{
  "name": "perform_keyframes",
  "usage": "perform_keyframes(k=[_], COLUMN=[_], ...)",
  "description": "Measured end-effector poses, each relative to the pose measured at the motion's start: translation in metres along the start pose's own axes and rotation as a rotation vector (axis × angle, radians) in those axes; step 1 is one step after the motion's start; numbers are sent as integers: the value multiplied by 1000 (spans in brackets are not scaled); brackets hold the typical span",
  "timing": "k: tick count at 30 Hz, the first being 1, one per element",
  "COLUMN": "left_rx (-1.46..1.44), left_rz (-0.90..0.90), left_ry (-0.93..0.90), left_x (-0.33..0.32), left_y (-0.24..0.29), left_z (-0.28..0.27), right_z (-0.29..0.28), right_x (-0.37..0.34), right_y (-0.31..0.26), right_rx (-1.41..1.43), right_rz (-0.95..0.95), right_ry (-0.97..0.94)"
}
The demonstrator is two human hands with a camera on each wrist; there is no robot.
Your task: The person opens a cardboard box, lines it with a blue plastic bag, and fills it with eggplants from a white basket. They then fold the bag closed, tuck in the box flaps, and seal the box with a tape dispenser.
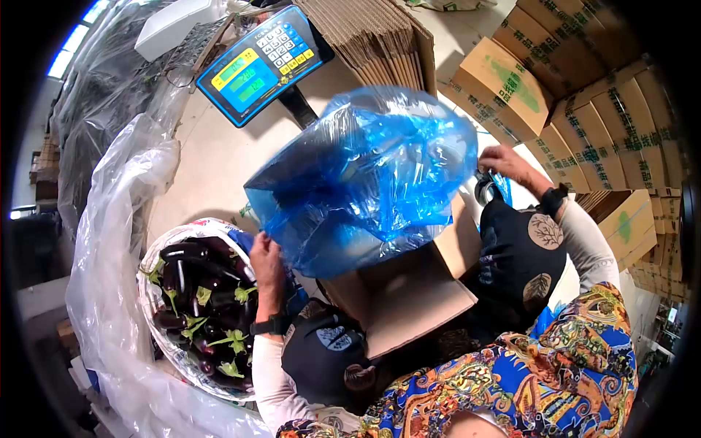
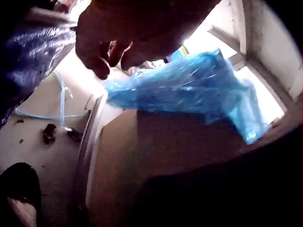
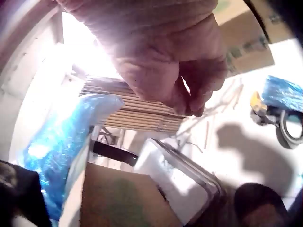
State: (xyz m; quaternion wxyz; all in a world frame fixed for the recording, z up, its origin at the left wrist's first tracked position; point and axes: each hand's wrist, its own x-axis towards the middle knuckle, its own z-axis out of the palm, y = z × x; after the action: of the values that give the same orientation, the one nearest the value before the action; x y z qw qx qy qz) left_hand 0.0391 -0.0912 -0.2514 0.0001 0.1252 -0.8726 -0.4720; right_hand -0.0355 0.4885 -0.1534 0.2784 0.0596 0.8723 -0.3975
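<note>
A crinkled translucent blue plastic bag (image 1: 372, 168) billows over a cardboard box (image 1: 409, 299) whose open mouth faces the person. At the bag's lower left edge, my left hand (image 1: 267, 266) pinches the film between thumb and fingers. In the left wrist view, the bag's corner (image 2: 116, 92) sits right under the fingertips. My right hand (image 1: 511, 166) is close to the bag's right edge, palm down. In the right wrist view, this hand (image 3: 175, 61) has thumb and fingers curled together with no film showing between them, and the bag (image 3: 61, 142) stands off to the left.
A basket (image 1: 150, 314) of eggplants (image 1: 204, 292) stands by the left arm. Ahead is a scale display (image 1: 263, 66), with stacked flat cardboard (image 1: 372, 44) beside it. Printed cartons (image 1: 613, 124) pile up at right. A tape roll (image 3: 289, 127) lies on the floor.
</note>
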Motion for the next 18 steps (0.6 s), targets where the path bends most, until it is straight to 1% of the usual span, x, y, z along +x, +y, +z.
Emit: perform_keyframes(k=[1, 2, 3, 4, 5, 6, 7, 8, 9, 10, 11, 13, 15, 16, 17, 18], left_rx=[25, 2, -175, -187, -109, -245, -131, -163, 9, 98, 216, 216, 214, 203, 189, 211], left_rz=[-43, 80, 44, 75, 133, 209, 302, 308, 472, 505, 677, 655, 700, 742, 768, 726], left_ry=[109, 189, 223, 195, 137, 21, -61, -161, -252, -325, -322, -501, -641, -679, -756, -834], left_x=[-10, -12, -12, -19, -22, -26, -26, -21, -17, -12, -2, 7, 5, 1, -1, -5], left_y=[48, 70, 84, 122, 148, 171, 196, 202, 220, 231, 232, 224, 217, 220, 214, 210], left_z=[-14, -26, -36, -46, -55, -57, -58, -50, -43, -32, -18, 7, 21, 21, 22, 16], right_z=[-12, -18, -29, -30, -31, -30, -24, -14, -6, 5, 19, 35, 34, 31, 22, 2], right_x=[7, 3, 8, -6, -18, -23, -30, -41, -58, -49, -38, -27, 4, 19, 34, 58], right_y=[10, -6, -22, -66, -102, -127, -155, -185, -217, -227, -234, -245, -231, -217, -197, -161], right_rx=[-90, -42, -60, -26, -36, -17, -131, -248, -276, -439, -456, -654, -900, -960, -1020, -879], right_rz=[-83, -222, -304, -389, -383, -472, -693, -915, -834, -1087, -1222, -1192, -936, -801, -670, -554], right_ry=[68, 225, 282, 402, 415, 364, 384, 401, 248, 280, 247, 14, -157, -162, -171, -186])
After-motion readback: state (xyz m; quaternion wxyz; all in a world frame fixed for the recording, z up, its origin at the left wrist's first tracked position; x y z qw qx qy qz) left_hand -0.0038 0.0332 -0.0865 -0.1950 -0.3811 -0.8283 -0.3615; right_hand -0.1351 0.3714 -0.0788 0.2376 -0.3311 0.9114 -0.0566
